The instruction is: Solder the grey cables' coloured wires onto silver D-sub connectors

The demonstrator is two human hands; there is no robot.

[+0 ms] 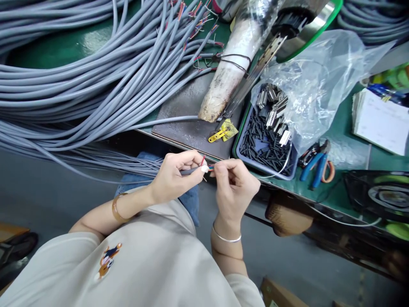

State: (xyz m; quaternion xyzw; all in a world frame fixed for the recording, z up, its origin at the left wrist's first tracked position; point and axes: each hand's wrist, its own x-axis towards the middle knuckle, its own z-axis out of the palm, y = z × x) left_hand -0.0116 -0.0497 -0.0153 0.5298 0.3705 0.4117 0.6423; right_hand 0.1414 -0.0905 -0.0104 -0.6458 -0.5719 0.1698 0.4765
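Note:
My left hand (179, 175) pinches a grey cable (189, 171) close to its stripped end, in front of the bench edge. Thin coloured wires, a red one among them, stick out past my left fingertips, and one finger or thumb tip there carries a white covering. My right hand (234, 183) has its thumb and fingertips closed on the coloured wires (211, 168) coming from that cable. The very ends of these wires are hidden behind my right fingers.
Many grey cables (96, 94) with bared ends cover the bench's left. Ahead stand a wrapped white tube (226, 81) and a yellow strip (219, 135). To the right are a blue tray (292, 170) of black sleeves and metal connectors, a plastic bag (319, 85), pliers (319, 168) and papers (383, 119).

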